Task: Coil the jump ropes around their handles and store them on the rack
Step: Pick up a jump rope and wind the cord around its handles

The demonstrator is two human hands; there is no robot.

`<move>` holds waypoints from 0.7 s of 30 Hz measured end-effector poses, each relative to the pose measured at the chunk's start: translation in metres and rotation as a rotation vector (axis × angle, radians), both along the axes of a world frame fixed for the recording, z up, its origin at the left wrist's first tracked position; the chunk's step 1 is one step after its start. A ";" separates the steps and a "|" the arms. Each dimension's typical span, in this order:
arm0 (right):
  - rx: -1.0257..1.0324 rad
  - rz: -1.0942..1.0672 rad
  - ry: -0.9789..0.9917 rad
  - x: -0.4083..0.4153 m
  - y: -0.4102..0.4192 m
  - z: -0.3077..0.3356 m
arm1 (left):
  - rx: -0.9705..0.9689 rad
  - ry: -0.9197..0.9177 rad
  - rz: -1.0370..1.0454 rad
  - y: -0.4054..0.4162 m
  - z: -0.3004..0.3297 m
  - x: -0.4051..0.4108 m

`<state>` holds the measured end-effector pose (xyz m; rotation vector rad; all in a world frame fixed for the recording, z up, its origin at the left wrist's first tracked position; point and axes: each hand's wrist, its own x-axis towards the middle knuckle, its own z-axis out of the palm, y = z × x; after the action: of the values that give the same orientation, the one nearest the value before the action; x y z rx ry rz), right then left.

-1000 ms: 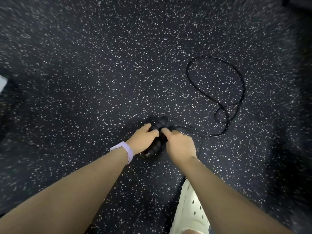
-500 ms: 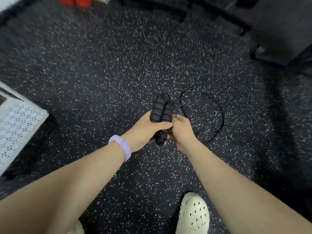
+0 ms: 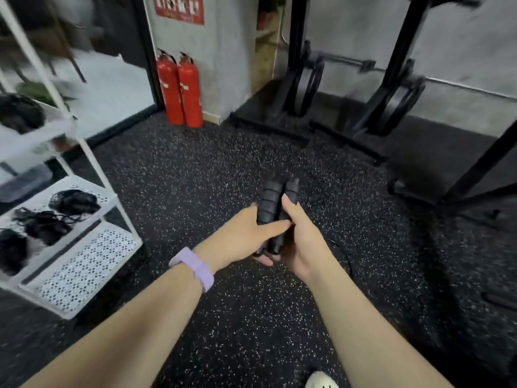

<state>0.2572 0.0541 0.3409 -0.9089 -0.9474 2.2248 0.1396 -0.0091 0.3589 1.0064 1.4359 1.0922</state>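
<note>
Both hands, left hand (image 3: 246, 232) and right hand (image 3: 300, 242), clamp the two black ribbed foam handles (image 3: 275, 208) together at frame centre above the speckled rubber floor (image 3: 195, 177). Cord not visible here; coiling apparently not started. White perforated metal rack (image 3: 84, 264), left edge, already carries dark coiled bundles (image 3: 74, 201).

Rope (image 3: 340, 249) mostly hidden behind hands
</note>
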 end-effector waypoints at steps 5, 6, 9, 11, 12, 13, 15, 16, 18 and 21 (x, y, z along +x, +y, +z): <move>-0.014 0.073 -0.085 0.016 -0.043 0.013 | 0.027 0.121 0.056 -0.046 0.011 0.018; -0.015 0.092 -0.100 0.018 -0.051 0.011 | 0.015 0.148 0.095 -0.054 0.006 0.019; -0.041 0.145 -0.108 0.020 -0.066 -0.001 | -0.020 0.227 0.159 -0.070 -0.015 0.020; -0.072 0.164 -0.082 0.017 -0.069 -0.009 | -0.017 0.213 0.167 -0.071 -0.021 0.021; -0.088 0.190 -0.058 0.014 -0.068 -0.012 | -0.010 0.203 0.174 -0.070 -0.022 0.021; -0.101 0.224 -0.023 0.011 -0.067 -0.015 | -0.003 0.206 0.176 -0.068 -0.023 0.019; -0.124 0.274 0.047 0.006 -0.060 -0.017 | 0.009 0.298 0.160 -0.065 -0.026 0.011; -0.132 0.278 0.071 0.005 -0.055 -0.017 | 0.010 0.378 0.146 -0.063 -0.028 0.006; -0.148 0.261 0.072 0.004 -0.041 -0.020 | 0.015 0.523 0.100 -0.056 -0.034 -0.005; -0.145 0.205 0.014 0.006 -0.028 -0.021 | 0.030 0.840 0.061 -0.048 -0.037 -0.018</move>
<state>0.2633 0.0259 0.3200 -0.8931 -0.9178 2.4972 0.1214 -0.0575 0.3223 1.5523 2.1174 0.7466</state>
